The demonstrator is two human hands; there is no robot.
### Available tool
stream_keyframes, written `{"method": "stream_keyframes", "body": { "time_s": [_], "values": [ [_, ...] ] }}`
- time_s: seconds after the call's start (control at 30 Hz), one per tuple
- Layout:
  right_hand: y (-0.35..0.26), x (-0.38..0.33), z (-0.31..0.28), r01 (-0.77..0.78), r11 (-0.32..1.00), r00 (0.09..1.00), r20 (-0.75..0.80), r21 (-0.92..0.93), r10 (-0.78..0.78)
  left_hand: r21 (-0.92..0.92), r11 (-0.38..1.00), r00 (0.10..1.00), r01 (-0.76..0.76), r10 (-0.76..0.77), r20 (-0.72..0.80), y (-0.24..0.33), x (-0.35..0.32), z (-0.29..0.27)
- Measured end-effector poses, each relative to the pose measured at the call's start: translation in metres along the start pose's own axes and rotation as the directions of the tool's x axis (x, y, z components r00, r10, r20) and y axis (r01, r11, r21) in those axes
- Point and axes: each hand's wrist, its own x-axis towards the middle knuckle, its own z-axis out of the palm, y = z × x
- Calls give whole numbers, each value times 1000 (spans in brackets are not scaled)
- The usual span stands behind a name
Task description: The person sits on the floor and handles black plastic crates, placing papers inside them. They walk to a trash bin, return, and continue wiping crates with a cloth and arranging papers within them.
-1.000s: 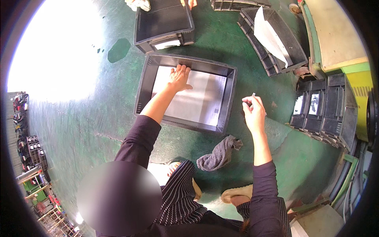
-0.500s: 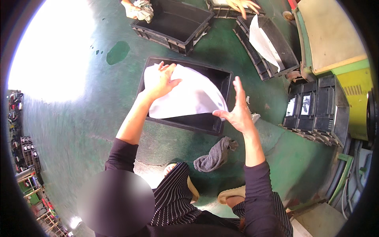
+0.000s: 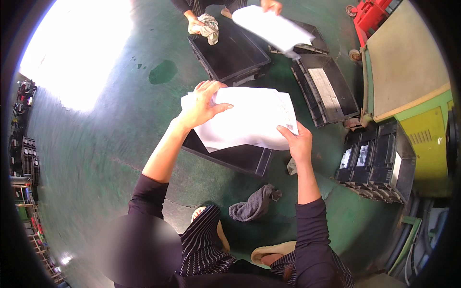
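I hold a large white sheet point(image 3: 249, 117) up in front of me with both hands. My left hand point(image 3: 201, 103) grips its upper left corner and my right hand point(image 3: 297, 141) grips its lower right edge. Under the sheet a black plastic crate point(image 3: 240, 158) stands on the green floor, mostly hidden by the sheet. A grey rag point(image 3: 254, 204) lies on the floor near my feet, below the crate.
Across from me another person's hands hold a rag point(image 3: 207, 26) and a white sheet point(image 3: 273, 26) over a second black crate point(image 3: 230, 55). A third crate point(image 3: 326, 89) lies to the right. Stacked black crates point(image 3: 379, 163) stand beside a green and yellow cart point(image 3: 413, 86).
The white sheet that lay flat in the crate has been lifted out and now hangs between both my hands. The other person has raised a sheet too.
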Motion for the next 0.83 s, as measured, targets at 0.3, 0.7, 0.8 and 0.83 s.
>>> {"method": "stream_keyframes", "body": {
  "time_s": [0.3,0.7,0.8,0.83],
  "values": [
    [5,6,-41,31,994,999,-12,-102,-33,-317,910,958,268,-287,-13,5,3,-23],
    [62,24,-97,-133,975,955,-241,178,174,-918,215,767,333,-628,131,-75,-33,-12],
    [65,22,-75,-347,915,921,-109,205,373,-929,113,680,352,-713,170,-97,-64,-10],
    [65,22,-74,-350,915,921,-104,203,375,-934,88,655,346,-735,174,-101,-74,-5]
  ]
}}
